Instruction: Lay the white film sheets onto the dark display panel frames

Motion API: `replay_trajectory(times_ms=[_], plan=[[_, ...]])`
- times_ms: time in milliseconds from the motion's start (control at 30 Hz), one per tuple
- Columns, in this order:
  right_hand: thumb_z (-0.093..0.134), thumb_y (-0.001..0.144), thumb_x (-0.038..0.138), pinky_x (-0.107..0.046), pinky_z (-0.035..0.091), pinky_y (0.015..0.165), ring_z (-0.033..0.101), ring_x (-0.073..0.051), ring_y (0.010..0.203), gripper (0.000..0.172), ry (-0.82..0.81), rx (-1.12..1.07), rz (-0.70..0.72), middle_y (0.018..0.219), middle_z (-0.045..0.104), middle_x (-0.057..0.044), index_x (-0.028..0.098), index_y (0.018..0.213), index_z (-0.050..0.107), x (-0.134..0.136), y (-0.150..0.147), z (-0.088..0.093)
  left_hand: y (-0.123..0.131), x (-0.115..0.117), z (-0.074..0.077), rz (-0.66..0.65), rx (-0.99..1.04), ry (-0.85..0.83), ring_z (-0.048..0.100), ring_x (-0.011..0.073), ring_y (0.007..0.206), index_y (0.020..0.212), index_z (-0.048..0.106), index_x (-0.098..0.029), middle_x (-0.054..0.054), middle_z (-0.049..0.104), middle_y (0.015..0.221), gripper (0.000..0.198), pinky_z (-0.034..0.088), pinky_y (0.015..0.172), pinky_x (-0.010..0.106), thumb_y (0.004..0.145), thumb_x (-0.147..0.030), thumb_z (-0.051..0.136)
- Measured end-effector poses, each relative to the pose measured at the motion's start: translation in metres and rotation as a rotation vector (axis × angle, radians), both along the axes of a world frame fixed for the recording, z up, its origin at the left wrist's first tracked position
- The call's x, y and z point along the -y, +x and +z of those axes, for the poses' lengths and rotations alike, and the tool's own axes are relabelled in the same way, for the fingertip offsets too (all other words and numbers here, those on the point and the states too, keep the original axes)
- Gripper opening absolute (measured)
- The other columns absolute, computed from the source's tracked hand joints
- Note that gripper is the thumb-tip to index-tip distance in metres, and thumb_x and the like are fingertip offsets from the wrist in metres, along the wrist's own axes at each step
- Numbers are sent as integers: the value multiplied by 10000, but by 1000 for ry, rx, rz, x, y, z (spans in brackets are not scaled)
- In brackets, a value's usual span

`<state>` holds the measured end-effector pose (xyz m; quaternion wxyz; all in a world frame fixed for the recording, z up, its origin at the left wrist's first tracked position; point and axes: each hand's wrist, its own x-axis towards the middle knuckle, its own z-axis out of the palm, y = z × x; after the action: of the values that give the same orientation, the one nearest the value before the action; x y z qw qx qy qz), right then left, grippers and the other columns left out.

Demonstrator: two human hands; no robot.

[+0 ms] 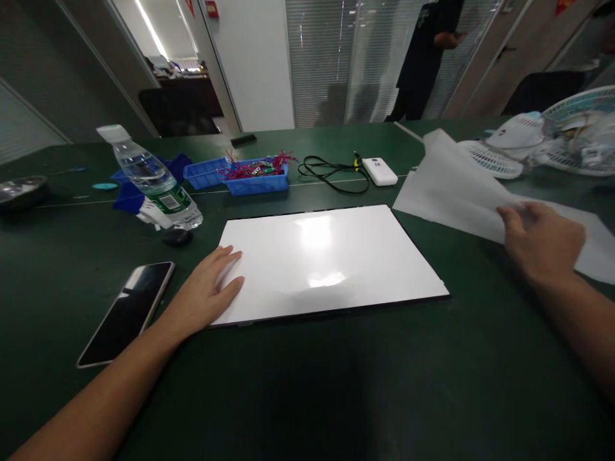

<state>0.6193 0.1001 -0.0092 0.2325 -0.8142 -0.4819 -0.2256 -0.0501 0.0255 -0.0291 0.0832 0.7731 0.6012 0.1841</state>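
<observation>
A flat panel (327, 262) with a glossy white face and thin black edges lies on the green table. Resting on its left edge is my left hand (209, 288), fingers apart and nothing gripped. Off to the right, my right hand (542, 240) pinches a thin, translucent white sheet (461, 179) between thumb and fingers. The sheet is creased, and part of it stands up from the table beyond the panel's right side. A phone (127, 314) with a dark screen lies left of my left hand.
Behind the panel are blue trays (257, 184) with red wires, a black cable (331, 174) and a white power bank (379, 171). A water bottle (154, 179) leans at the left near a black mouse (177, 237). White baskets (576, 128) stand far right; a person (425, 57) stands beyond the table.
</observation>
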Motion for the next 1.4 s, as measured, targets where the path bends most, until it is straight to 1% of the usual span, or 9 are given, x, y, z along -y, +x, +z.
replay_trajectory(times_ms=[167,400,567,667,800,933,1133,1300,1400], plan=[[559,1030,619,-400,526,897,747,-327,1027,641,242,76,427,1194,801,-198,98,1327,785,19,-46,4,2,1,2,-2,-24,-5,443,387,1614,1554,592,-128,206,514,1699,793,329,1343,608,1018,-702,483],[585,1098,487,-401,562,893,754,-286,1010,447,-101,296,1048,1116,810,-146,170,1346,780,58,-124,13,1,1,0,-7,-43,10,439,396,1615,1560,584,-160,184,508,1709,754,339,1339,618,1028,-683,480],[638,1063,489,-496,600,968,754,-316,1147,417,-219,286,1310,1329,788,-113,221,1346,785,70,-154,9,2,1,-1,-6,-41,20,438,391,1615,1560,589,-150,194,496,1710,763,334,1344,604,1032,-688,467],[630,1059,441,-531,598,1012,742,-322,1207,400,-215,220,1339,1372,776,-94,248,1379,772,66,-146,12,2,2,-2,-8,-39,18,441,397,1611,1565,581,-163,189,483,1719,759,342,1336,621,1036,-693,460],[570,1085,396,-549,607,988,750,-340,1175,340,-187,130,1168,1254,812,-97,232,1250,817,49,-111,17,0,2,-3,-8,-57,19,444,399,1609,1571,573,-185,174,473,1727,741,355,1329,624,1042,-691,454],[529,1105,431,-544,634,924,770,-326,1098,363,-288,57,1072,1158,827,-84,244,1124,839,33,-82,14,0,2,-2,-19,-65,9,432,394,1617,1575,568,-167,186,475,1724,771,344,1338,610,1050,-714,425],[586,1070,438,-596,610,1059,733,-328,1260,323,-308,-27,1214,1301,802,-46,316,1232,837,36,-91,3,6,4,6,-6,-47,-27,417,393,1627,1575,575,-172,182,472,1731,814,329,1341,620,1062,-766,360],[590,1070,428,-617,532,1181,623,-332,1450,501,-370,-12,1403,1568,660,-55,333,1554,676,48,-119,2,8,6,9,-5,-36,-52,386,397,1643,1589,565,-129,205,449,1742,913,302,1358,593,1045,-822,326],[593,1067,447,-614,515,1200,601,-333,1475,562,-344,-9,1466,1599,633,-52,351,1620,609,48,-119,2,8,6,8,1,-21,-64,363,402,1653,1595,557,-138,207,432,1753,942,286,1359,607,1022,-857,353]])
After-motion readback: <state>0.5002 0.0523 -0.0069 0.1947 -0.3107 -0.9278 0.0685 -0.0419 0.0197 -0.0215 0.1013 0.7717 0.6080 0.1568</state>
